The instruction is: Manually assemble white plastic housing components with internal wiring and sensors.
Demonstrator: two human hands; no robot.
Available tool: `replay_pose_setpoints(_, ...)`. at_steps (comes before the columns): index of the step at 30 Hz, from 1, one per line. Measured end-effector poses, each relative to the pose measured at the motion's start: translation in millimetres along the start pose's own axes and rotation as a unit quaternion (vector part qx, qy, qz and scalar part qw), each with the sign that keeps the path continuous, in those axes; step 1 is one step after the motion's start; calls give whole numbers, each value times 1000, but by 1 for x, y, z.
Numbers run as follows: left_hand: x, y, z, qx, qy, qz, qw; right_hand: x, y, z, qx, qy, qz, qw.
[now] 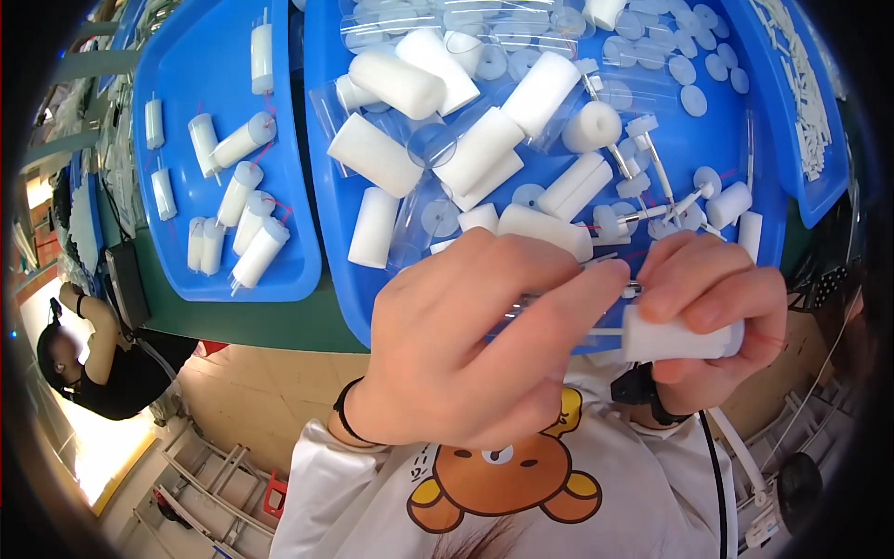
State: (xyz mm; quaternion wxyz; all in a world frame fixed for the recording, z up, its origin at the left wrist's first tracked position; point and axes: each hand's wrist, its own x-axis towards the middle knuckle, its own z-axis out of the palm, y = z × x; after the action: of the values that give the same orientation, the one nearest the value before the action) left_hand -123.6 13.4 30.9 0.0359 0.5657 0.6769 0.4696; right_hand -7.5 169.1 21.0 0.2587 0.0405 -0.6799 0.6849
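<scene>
My right hand (722,298) is wrapped round a white foam cylinder (666,337), held level above the near edge of the large blue tray (349,303). A thin white rod (607,332) juts from the cylinder's left end. Just left of it, my left hand (475,335) has its fingers pinched together; a clear, shiny edge shows beneath them, but what they grip is hidden. Beyond both hands, the tray holds loose white foam cylinders (377,154), clear plastic tubes (410,219), translucent discs (694,100) and thin white rod parts (659,168).
At the left, a smaller blue tray (307,270) carries several cylinders (261,252) with rods and red wires. Another blue tray (819,210) at the far right contains small white pieces (810,112). A person (116,363) is at the left, beyond the green table (214,317).
</scene>
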Motion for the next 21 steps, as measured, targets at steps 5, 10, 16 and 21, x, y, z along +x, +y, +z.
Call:
replay_pose_setpoints(5,1,1,0,-7,-19,6,1000,5,0,-3,-35,-49,-18,998)
replay_pose_setpoints(10,2,2,-1,0,-22,-5,1000,2,0,-1,-56,-33,-22,998)
replay_pose_setpoints(16,3,2,-1,5,-34,-5,999,1,-3,0,-81,-27,-12,996)
replay_pose_setpoints(21,5,11,4,48,-49,-27,997,0,-6,0,-93,-30,-14,995)
